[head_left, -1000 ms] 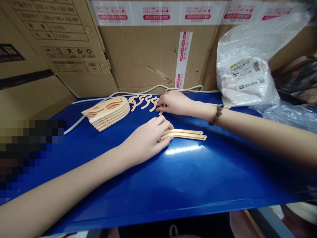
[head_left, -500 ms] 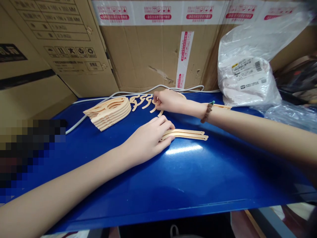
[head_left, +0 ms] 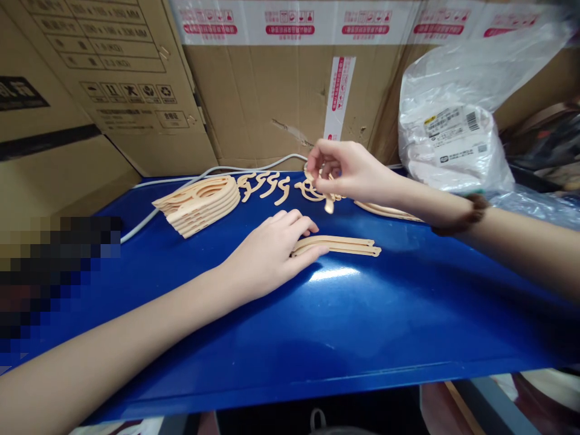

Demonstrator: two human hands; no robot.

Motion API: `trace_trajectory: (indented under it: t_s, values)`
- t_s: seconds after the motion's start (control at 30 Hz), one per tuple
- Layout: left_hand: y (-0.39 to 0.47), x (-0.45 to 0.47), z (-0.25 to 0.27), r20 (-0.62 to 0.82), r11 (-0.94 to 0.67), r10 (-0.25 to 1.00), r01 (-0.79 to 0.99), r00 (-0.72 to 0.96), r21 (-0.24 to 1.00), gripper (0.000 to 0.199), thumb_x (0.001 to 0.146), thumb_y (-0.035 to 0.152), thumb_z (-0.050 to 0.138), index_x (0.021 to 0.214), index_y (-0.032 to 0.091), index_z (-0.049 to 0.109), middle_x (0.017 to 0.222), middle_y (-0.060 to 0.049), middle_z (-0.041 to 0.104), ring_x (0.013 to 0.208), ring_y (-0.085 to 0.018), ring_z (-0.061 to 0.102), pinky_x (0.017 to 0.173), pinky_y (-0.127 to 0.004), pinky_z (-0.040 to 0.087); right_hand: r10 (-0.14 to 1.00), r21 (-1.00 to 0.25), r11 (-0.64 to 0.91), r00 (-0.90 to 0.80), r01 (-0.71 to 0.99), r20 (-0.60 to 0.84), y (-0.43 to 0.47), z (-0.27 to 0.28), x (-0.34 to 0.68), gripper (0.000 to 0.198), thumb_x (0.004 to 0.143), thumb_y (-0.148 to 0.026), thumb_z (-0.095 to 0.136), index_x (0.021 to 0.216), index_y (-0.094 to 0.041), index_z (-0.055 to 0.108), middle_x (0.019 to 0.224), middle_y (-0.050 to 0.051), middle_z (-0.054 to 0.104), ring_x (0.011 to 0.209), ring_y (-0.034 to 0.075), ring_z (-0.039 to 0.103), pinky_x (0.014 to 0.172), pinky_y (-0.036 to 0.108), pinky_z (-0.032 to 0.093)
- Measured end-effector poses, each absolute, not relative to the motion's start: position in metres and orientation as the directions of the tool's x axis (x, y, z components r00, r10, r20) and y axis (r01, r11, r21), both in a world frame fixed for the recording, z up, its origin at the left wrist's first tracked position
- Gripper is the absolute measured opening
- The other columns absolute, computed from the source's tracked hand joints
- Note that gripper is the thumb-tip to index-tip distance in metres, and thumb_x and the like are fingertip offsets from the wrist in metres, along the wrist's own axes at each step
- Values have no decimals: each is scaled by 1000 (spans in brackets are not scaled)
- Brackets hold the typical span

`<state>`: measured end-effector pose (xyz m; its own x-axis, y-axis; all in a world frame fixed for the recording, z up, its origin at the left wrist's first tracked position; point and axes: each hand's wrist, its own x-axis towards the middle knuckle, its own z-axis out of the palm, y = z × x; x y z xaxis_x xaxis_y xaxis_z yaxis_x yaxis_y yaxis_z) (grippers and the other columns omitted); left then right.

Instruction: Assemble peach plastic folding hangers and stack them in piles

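Note:
My left hand (head_left: 272, 254) rests on the blue table, curled over a pair of long, curved cream hanger arms (head_left: 351, 244). Its thumb lies along the near side and its fingers bend over the far side; their left ends are partly covered. Raised above the back of the table, my right hand (head_left: 348, 172) pinches a small cream hook (head_left: 329, 204) that hangs below its fingers. Behind that hand lies a loose pile of cream hooks (head_left: 310, 190), partly hidden. Several curved hooks (head_left: 272, 184) are laid in a row to its left.
A neat stack of folded cream hangers (head_left: 197, 205) sits at back left. More long arms (head_left: 385, 210) lie under my right wrist. A white cable (head_left: 254, 166) runs along cardboard boxes (head_left: 258, 103). Plastic-wrapped goods (head_left: 453, 145) stand at back right.
My right hand has moved right from the row of hooks and risen, with a hook in its fingers. The left hand stays on the hanger arms, its thumb a little straighter.

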<state>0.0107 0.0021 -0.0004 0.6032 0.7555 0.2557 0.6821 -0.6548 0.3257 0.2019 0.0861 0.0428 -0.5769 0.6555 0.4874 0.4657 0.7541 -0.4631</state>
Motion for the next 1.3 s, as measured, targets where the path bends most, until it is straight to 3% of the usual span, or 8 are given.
trace_trajectory:
  t_s: [0.1, 0.2, 0.33, 0.67, 1.0, 1.13, 1.23, 1.3]
  values:
    - [4, 11, -1, 314, -571, 820, 724, 478, 387, 29, 99, 37, 45, 106, 17, 64, 105, -6, 66, 105, -25, 55, 94, -42, 41, 618, -491, 774, -649, 401, 444, 55, 35, 221, 16, 72, -10, 61, 85, -17, 56, 81, -1, 64, 65, 9, 57, 58, 22, 45]
    - [7, 12, -2, 316, -484, 875, 677, 367, 554, 30, 99, 32, 41, 115, 16, 61, 106, -5, 69, 104, -22, 58, 93, -39, 41, 603, -512, 766, -711, 389, 362, 29, 26, 233, 19, 74, -9, 60, 90, -18, 57, 83, -2, 64, 67, 9, 61, 57, 19, 46]
    - [6, 16, 0, 258, -441, 887, 536, 384, 719, 37, 95, 43, 51, 119, 17, 59, 100, -3, 71, 93, -19, 64, 82, -31, 46, 573, -468, 792, -742, 391, 349, 10, 18, 237, 22, 74, -6, 61, 90, -20, 56, 78, -5, 63, 66, 8, 59, 59, 18, 45]
    - [8, 21, 4, 225, -429, 865, 427, 449, 796, 19, 90, 32, 59, 98, 15, 65, 80, 0, 70, 70, -13, 62, 63, -25, 45, 570, -432, 803, -739, 410, 358, 5, 7, 240, 22, 79, -9, 60, 95, -23, 55, 89, -2, 67, 72, 12, 61, 66, 23, 47]
    - [8, 18, 4, 186, -344, 889, 343, 419, 874, 17, 88, 34, 58, 87, 17, 56, 77, 1, 61, 72, -14, 60, 67, -26, 46, 644, -552, 731, -671, 401, 366, 4, 16, 241, 14, 88, -21, 62, 102, -21, 63, 99, 1, 71, 79, 12, 65, 71, 25, 52]
    - [13, 13, 7, 296, -484, 866, 531, 402, 695, 21, 96, 36, 46, 96, 17, 56, 89, -3, 65, 83, -17, 62, 78, -30, 49, 721, -691, 625, -608, 364, 332, 5, 19, 244, 20, 85, -29, 68, 104, -22, 64, 97, 1, 71, 71, 12, 66, 62, 24, 52]
    - [27, 12, 8, 378, -558, 811, 783, 446, 274, 22, 96, 29, 44, 104, 14, 59, 104, -10, 65, 99, -25, 60, 91, -40, 46, 728, -749, 573, -627, 333, 278, 3, 20, 244, 21, 83, -29, 71, 102, -21, 64, 93, 1, 72, 68, 12, 66, 55, 23, 50]
    - [39, 13, 8, 342, -521, 796, 853, 500, -36, 27, 93, 24, 45, 109, 9, 61, 113, -19, 63, 111, -34, 55, 97, -48, 41, 712, -761, 560, -660, 328, 240, 0, 20, 242, 16, 85, -26, 69, 100, -21, 64, 91, 0, 72, 68, 11, 65, 57, 22, 50]
